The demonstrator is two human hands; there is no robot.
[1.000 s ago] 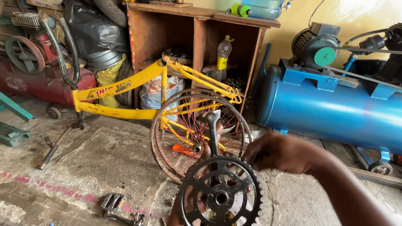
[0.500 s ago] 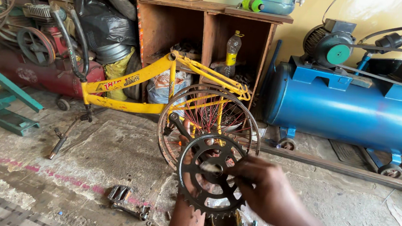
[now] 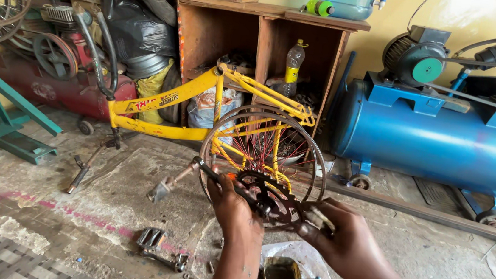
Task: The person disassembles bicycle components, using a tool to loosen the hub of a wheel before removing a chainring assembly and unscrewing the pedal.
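Head view: a black chainring (image 3: 267,196) with its crank arm (image 3: 182,177) is held above the concrete floor (image 3: 74,214), near the lower middle of the frame. The left hand (image 3: 231,207) is closed around the crank where it meets the toothed ring, and the arm juts out to the left with a pedal stub at its end. The right hand (image 3: 344,240) is closed on the ring's right side, its fingers (image 3: 320,214) pinching what looks like the axle end; the exact grip is partly hidden. The ring is tilted almost flat.

Just behind it a spoked wheel (image 3: 265,150) leans against a yellow frame (image 3: 166,111), which lies in front of a wooden shelf (image 3: 257,32). A blue compressor tank (image 3: 439,144) stands at the right. On the floor under the hands a small tin (image 3: 281,277) sits on a plastic sheet, and a loose pedal (image 3: 152,240) lies to the left, with small parts scattered near it.

The crankset appears to be under inspection or preparation, off the frame. A firm two-handed hold and care with the teeth would seem called for in any turning or fitting.
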